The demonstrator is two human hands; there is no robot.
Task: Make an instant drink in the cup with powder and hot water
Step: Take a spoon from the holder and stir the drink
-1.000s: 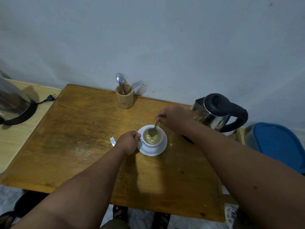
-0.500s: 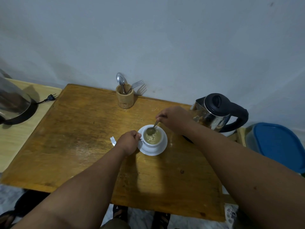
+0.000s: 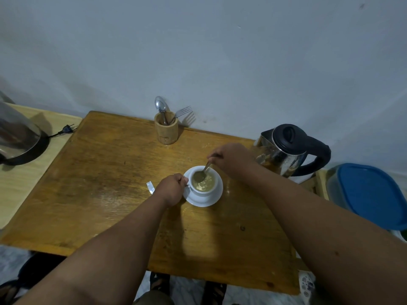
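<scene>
A white cup (image 3: 203,191) stands on a white saucer (image 3: 217,198) near the middle of the wooden table (image 3: 105,177). It holds a pale brownish drink with light streaks. My left hand (image 3: 171,189) grips the cup's handle on its left side. My right hand (image 3: 231,159) pinches the stem of a metal spoon (image 3: 201,173), whose bowl is in the drink at the far left of the cup. A steel electric kettle (image 3: 286,150) with a black lid and handle stands to the right, just behind my right hand.
A wooden holder (image 3: 166,129) with a spoon and fork stands by the wall. A torn silver sachet (image 3: 150,187) lies left of my left hand. A second kettle (image 3: 17,137) and a plug (image 3: 66,128) sit on the left table. A blue-lidded container (image 3: 372,194) is at right.
The spoon's bowl has swept from the right of the cup towards its far left as my right hand stirs. My left hand and the cup have stayed in place.
</scene>
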